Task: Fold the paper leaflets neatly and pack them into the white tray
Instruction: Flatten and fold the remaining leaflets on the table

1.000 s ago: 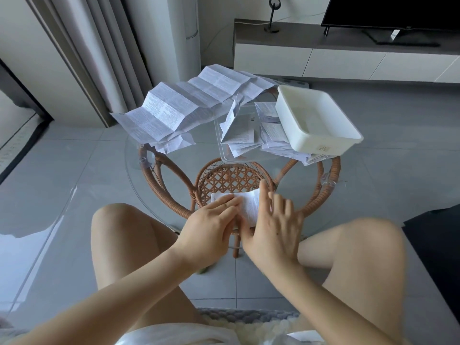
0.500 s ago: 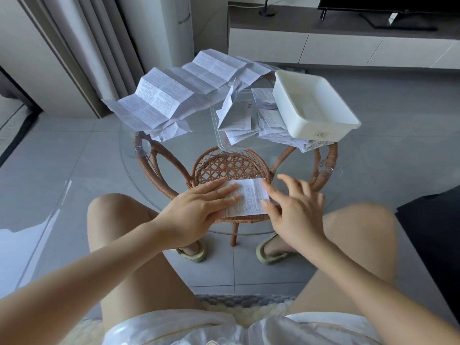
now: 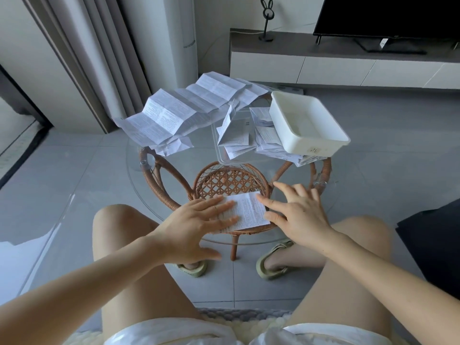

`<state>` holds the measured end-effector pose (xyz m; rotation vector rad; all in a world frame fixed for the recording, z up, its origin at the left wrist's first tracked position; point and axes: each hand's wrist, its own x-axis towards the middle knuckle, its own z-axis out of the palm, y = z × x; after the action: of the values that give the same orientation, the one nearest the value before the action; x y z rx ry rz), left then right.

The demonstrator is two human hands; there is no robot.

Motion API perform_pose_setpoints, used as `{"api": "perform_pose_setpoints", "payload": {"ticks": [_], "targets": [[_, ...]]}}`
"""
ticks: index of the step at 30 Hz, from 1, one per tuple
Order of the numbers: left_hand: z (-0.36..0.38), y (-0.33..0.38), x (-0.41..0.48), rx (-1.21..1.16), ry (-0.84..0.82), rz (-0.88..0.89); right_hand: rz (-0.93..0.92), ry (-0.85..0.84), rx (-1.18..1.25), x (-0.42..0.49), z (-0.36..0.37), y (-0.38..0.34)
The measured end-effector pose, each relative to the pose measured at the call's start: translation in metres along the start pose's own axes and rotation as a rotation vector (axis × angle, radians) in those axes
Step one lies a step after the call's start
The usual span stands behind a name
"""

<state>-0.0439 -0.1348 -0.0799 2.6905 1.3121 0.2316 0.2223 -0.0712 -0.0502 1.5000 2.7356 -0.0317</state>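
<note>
- Left hand (image 3: 196, 224): fingers spread, pressing flat on folded leaflet (image 3: 249, 210) at near bench (image 3: 139, 170) edge.
- Right hand (image 3: 296, 210): fingers spread, fingertips touching leaflet's right edge.
- White tray (image 3: 307, 125): far right, resting on leaflets.

Thin creased printed paper leaflet (image 3: 249, 210), clear glossy glass tabletop (image 3: 159, 185), woven rattan base (image 3: 230, 181), smooth white plastic tray (image 3: 307, 125).

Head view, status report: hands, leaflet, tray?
Both open: left hand flat on folded leaflet, right hand fingertips at its edge. Empty-looking white tray perched on loose leaflets. Nothing blocking it.
</note>
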Motion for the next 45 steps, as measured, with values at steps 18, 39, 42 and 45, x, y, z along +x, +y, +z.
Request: {"api": "perform_pose_setpoints", "payload": {"ticks": [18, 39, 42, 45], "targets": [[-0.086, -0.030, 0.048, -0.488, 0.553, -0.572, 0.225, 0.671, 0.548, 0.048, -0.079, -0.007], [-0.079, -0.163, 0.137, 0.462, -0.012, -0.836, 0.452, 0.043, 0.025, 0.148, -0.098, -0.009], [-0.076, -0.172, 0.146, 0.495, -0.036, -0.845, 0.424, 0.001, -0.167, 0.150, -0.103, -0.011], [-0.079, -0.177, 0.147, 0.545, -0.040, -0.795, 0.396, 0.018, -0.254, 0.151, -0.111, -0.012]]}}
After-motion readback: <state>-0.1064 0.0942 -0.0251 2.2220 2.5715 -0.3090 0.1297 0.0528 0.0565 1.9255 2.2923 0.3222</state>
